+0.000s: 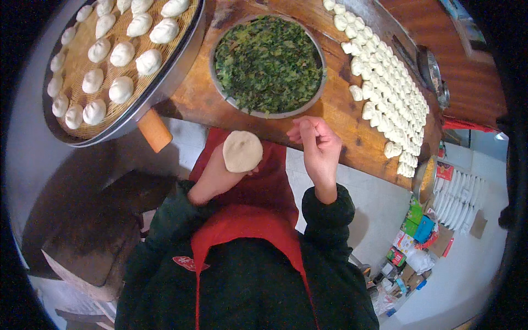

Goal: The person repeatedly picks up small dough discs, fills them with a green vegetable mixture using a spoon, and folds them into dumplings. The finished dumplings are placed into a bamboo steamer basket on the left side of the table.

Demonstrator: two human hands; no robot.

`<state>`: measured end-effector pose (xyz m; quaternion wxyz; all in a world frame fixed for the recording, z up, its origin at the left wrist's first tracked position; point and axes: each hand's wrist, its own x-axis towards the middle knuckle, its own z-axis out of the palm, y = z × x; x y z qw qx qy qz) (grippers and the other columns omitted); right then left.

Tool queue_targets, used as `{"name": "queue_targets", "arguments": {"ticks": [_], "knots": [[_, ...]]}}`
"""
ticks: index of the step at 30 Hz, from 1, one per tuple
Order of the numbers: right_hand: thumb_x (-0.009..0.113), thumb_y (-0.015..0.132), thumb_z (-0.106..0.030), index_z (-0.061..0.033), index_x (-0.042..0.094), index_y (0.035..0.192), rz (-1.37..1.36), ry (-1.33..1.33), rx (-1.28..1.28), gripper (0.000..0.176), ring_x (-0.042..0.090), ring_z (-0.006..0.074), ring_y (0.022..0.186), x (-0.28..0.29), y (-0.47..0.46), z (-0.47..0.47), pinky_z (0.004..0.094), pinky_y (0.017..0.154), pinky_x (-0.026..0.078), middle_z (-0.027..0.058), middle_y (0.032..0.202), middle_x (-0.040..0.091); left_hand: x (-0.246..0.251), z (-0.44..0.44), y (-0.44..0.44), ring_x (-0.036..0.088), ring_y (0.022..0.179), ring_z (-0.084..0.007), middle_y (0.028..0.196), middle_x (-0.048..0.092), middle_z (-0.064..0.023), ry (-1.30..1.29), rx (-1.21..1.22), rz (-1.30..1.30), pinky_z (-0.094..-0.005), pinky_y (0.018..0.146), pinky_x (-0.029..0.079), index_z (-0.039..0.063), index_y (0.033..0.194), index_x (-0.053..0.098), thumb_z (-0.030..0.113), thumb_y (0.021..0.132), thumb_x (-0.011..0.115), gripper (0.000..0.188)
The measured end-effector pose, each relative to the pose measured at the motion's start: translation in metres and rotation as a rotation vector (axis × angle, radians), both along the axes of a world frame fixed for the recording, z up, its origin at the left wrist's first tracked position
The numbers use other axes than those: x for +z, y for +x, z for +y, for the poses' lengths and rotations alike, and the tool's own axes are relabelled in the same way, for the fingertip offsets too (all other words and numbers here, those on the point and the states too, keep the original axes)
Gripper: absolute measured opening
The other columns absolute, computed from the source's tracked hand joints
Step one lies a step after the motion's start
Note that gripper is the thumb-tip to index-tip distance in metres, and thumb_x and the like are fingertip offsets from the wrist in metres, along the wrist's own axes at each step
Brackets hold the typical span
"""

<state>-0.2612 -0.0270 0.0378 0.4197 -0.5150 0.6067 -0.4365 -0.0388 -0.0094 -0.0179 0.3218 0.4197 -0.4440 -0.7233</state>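
Observation:
My left hand holds a flat round dough wrapper in front of the red apron. The wrapper lies face up across the fingers, with shallow dents near its upper middle. To its right, my right hand hovers by the table's front edge, fingers curled in and the thumb over them. I see nothing between those fingers. Just beyond the hand stands a wide round bowl heaped with chopped green leafy filling.
At the left, a woven steamer tray with an orange handle bears several filled buns. Many small dough pieces lie in rows along the right of the wooden table. Boxes and bags crowd the floor at right.

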Motion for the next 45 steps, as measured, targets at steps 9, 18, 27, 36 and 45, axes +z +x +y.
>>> {"name": "queue_targets", "arguments": {"ticks": [9, 18, 27, 36, 45], "knots": [[0.056, 0.110, -0.015, 0.0007, 0.070, 0.109, -0.002, -0.067, -0.075, 0.021, 0.066, 0.0095, 0.078, 0.004, -0.009, -0.018, 0.0251, 0.074, 0.053, 0.0060, 0.088, 0.074, 0.004, 0.006, -0.002, 0.070, 0.105, -0.0186, 0.114, 0.071, -0.0065, -0.147, 0.066, -0.021, -0.0352, 0.095, 0.057, 0.005, 0.122, 0.062, 0.013, 0.075, 0.095, 0.058], [0.059, 0.108, -0.014, 0.0011, 0.069, 0.115, 0.141, -0.195, -0.114, 0.020, 0.067, 0.0092, 0.084, 0.001, -0.016, -0.027, 0.0248, 0.078, 0.053, 0.0057, 0.094, 0.074, 0.000, 0.009, -0.003, 0.068, 0.112, -0.0194, 0.121, 0.070, -0.0066, -0.123, 0.100, -0.102, -0.0367, 0.100, 0.055, 0.005, 0.127, 0.058, 0.017, 0.072, 0.097, 0.069], [0.074, 0.090, -0.019, -0.0094, 0.074, 0.119, 1.324, -0.482, -0.132, 0.030, 0.069, 0.0363, 0.094, -0.017, -0.143, -0.187, 0.0486, 0.079, 0.057, 0.0142, 0.104, 0.071, 0.026, 0.015, 0.003, 0.066, 0.089, -0.0135, 0.097, 0.066, -0.0031, 0.258, -0.063, 0.366, -0.0302, 0.082, 0.057, 0.002, 0.128, 0.057, 0.022, 0.100, 0.070, 0.036], [0.072, 0.093, -0.019, -0.0099, 0.070, 0.108, 1.124, -0.503, -0.082, 0.017, 0.067, 0.0356, 0.090, -0.033, -0.152, -0.198, 0.0491, 0.076, 0.055, 0.0153, 0.097, 0.068, 0.018, 0.020, -0.009, 0.073, 0.102, -0.0227, 0.114, 0.074, -0.0139, 0.239, -0.107, 0.228, -0.0354, 0.092, 0.059, -0.002, 0.132, 0.058, 0.033, 0.112, 0.048, 0.042], [0.078, 0.090, 0.000, -0.0045, 0.070, 0.111, 0.102, 0.185, 0.050, 0.023, 0.070, 0.0119, 0.096, -0.009, -0.043, 0.007, 0.0271, 0.087, 0.057, 0.0045, 0.107, 0.076, 0.019, 0.000, -0.022, 0.064, 0.126, -0.0209, 0.137, 0.063, -0.0116, 0.229, 0.031, 0.398, -0.0348, 0.111, 0.049, -0.001, 0.146, 0.046, 0.005, 0.102, 0.061, 0.047]]}}
